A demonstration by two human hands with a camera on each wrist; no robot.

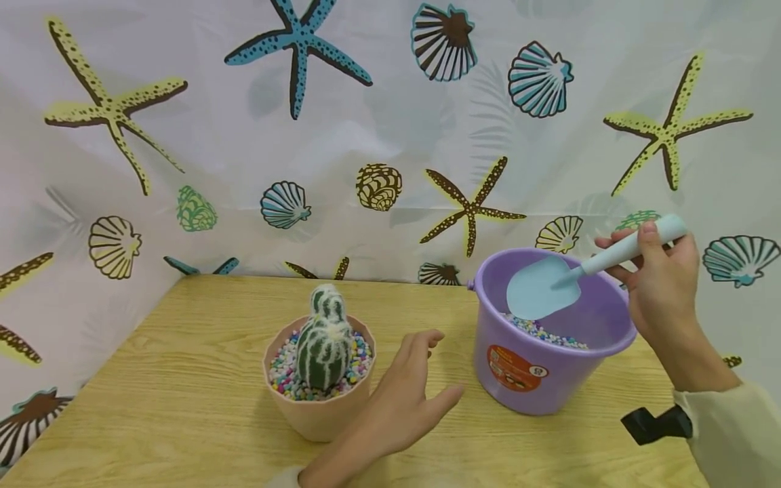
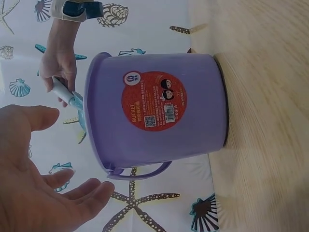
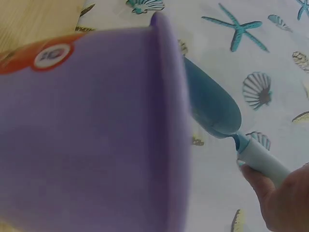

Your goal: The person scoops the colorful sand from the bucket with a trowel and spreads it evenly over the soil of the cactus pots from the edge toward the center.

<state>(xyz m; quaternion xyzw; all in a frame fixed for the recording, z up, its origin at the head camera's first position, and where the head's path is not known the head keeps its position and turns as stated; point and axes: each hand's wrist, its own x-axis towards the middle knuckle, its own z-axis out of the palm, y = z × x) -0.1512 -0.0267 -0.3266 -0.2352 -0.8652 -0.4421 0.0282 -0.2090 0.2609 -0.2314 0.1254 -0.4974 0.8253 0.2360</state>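
My right hand [image 1: 665, 291] grips the pale handle of a light blue hand trowel [image 1: 543, 288], whose blade hangs inside the mouth of a purple bucket [image 1: 525, 366]. Small multicoloured pebbles [image 1: 543, 333] lie in the bucket below the blade, and none show on the blade. In the left wrist view the bucket's side carries a round red label [image 2: 154, 101]. My left hand [image 1: 411, 396] is held with fingers apart and nothing in them, between the bucket and a peach flowerpot [image 1: 317, 417]. A fuzzy green cactus [image 1: 326, 346] stands upright in that pot among coloured pebbles.
The light wood table [image 1: 183, 379] carries the pot and the bucket. Behind it hangs a pale cloth [image 1: 378, 129] printed with starfish and shells. The bucket's purple handle [image 2: 145, 175] hangs down along its side. A black strap [image 1: 659, 425] sits at my right cuff.
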